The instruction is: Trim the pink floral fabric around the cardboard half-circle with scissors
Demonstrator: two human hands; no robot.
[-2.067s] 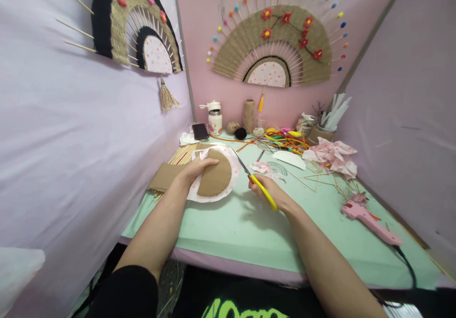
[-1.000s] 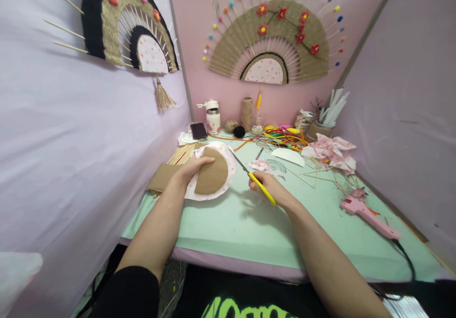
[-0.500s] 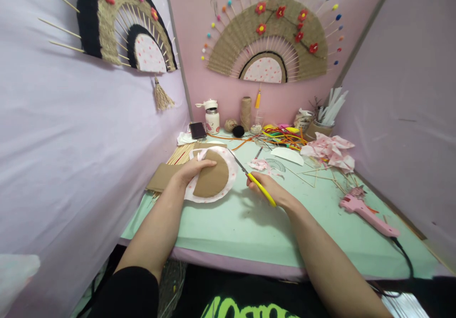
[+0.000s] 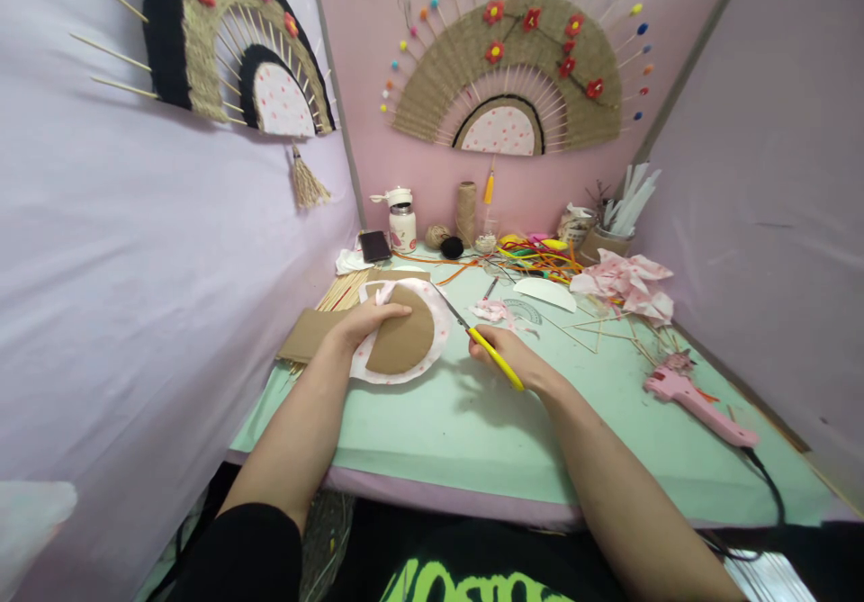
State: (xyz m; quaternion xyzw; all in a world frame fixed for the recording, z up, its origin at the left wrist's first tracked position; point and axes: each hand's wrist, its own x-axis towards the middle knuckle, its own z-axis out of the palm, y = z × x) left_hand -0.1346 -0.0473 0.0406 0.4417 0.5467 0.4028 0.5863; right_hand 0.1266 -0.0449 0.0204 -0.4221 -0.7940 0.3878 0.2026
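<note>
The green table spreads beneath a pink-spotted white sheet, at nine o'clock from its middle, backing brown cardboard. At three o'clock from that, yellow-handled scissors point between ten and eleven. The left hand pinches cardboard and sheet; the right hand grips the scissors.

A pale green cover spreads over the worktop. Along its back edge stand an open bottle, a twine spool and a black yarn ball, with tangled colored cords to their right. Thin sticks lie at left; a white half-disc, clear protractor and pink scraps sit mid-surface; a pink glue gun rests at right, near crumpled spotted material.
</note>
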